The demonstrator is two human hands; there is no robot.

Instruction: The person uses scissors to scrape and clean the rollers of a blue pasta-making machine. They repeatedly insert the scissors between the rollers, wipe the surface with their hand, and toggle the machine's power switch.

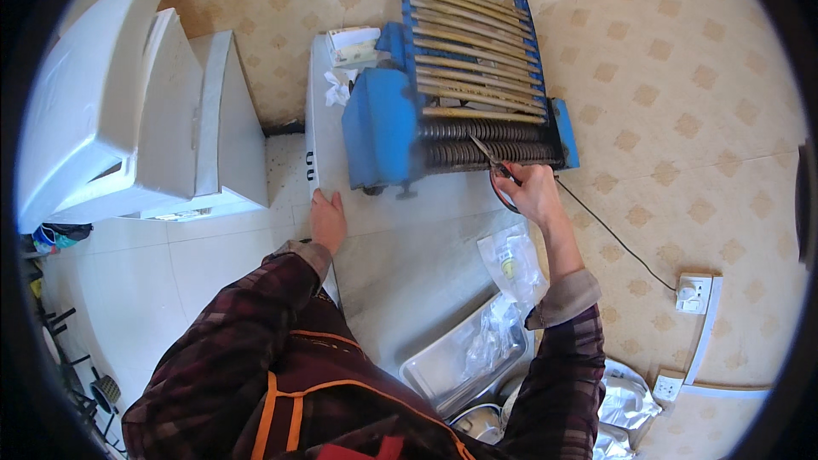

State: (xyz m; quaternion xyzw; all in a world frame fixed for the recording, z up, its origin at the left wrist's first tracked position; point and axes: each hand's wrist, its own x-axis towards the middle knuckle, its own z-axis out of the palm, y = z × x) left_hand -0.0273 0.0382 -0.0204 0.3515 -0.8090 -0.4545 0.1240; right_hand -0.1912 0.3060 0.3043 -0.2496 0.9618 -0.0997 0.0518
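Note:
My right hand (533, 195) holds a pair of scissors (503, 169) by the red-and-black handles. The blades lean up and left over the ribbed metal rollers (489, 144) of a blue roller machine (380, 128). Whether the tips touch the rollers, I cannot tell. Above the rollers rises a rack of yellowish slats (476, 64) in a blue frame. The machine stands on a worktable with a grey-white top (396, 262). My left hand (328, 220) rests on the table's left edge, below the machine's blue side housing, and holds no loose object.
White foam boxes (147, 108) are stacked on the left. Behind the machine lie a small carton (353, 45) and crumpled tissue (339, 86). A metal tray (441, 361) and plastic bags (511, 262) sit nearer me. A black cord (613, 236) runs to a wall socket (693, 292).

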